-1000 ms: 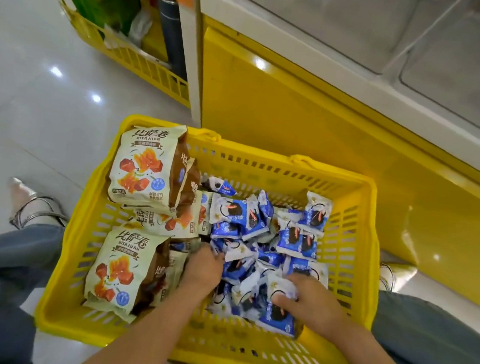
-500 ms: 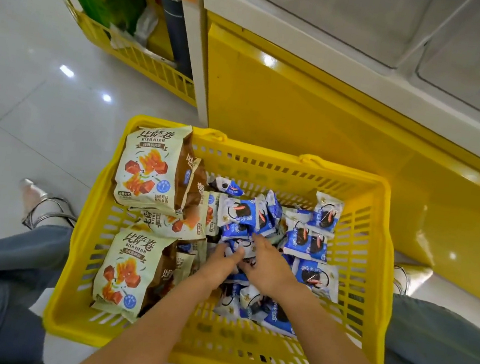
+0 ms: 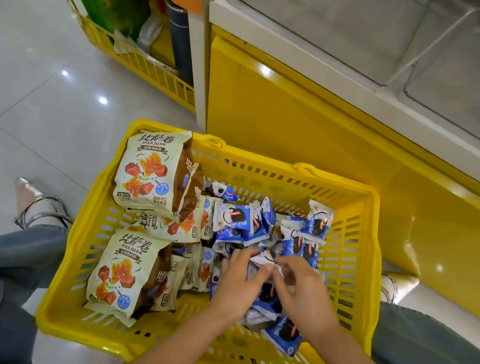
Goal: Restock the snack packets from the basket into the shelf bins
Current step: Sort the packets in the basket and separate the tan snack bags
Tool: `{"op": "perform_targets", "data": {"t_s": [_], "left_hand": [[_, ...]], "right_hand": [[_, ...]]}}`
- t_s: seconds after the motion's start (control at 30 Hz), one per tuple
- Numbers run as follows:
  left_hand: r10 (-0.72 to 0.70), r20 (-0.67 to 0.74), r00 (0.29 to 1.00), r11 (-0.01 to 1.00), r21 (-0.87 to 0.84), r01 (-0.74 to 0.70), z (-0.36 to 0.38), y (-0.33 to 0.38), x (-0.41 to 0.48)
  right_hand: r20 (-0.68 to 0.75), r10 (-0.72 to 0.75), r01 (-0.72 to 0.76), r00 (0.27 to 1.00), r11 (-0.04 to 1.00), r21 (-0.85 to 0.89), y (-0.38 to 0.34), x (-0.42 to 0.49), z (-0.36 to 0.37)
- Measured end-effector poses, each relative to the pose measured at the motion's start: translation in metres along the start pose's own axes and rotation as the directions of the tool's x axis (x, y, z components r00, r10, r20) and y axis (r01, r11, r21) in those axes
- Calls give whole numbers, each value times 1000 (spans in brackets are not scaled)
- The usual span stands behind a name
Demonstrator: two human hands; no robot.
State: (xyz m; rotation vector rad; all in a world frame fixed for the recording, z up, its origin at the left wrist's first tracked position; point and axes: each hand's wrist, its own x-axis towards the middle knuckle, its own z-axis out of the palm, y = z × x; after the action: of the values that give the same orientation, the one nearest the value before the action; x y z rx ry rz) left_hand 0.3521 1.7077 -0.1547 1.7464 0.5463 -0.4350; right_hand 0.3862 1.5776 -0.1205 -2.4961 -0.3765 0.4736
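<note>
Yellow basket holds three large cream snack bags and a jumbled, uncountable heap of blue cookie packets; left hand and right hand each pinch one.

A single view here, from a camera on the person's head, tipped forward and steeply down. It hangs close over the yellow slotted plastic basket, where the left hand and right hand pinch a small blue-and-white snack packet just below centre frame. Beyond that grip, the glossy yellow shelf base and clear plastic shelf bins climb to the top right. Far left of it lies the pale tiled floor. The wide lens bows the edges.
</note>
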Motion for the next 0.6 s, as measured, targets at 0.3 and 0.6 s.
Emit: {"op": "perform_targets", "data": {"t_s": [0.3, 0.6], "left_hand": [[268, 338, 902, 800, 444, -404, -16, -1, -30], [559, 62, 827, 693, 513, -506, -91, 28, -62]], "right_hand": [[159, -129, 144, 979, 986, -85, -1, -28, -16], [236, -125, 222, 964, 866, -448, -3, -2, 8]]}}
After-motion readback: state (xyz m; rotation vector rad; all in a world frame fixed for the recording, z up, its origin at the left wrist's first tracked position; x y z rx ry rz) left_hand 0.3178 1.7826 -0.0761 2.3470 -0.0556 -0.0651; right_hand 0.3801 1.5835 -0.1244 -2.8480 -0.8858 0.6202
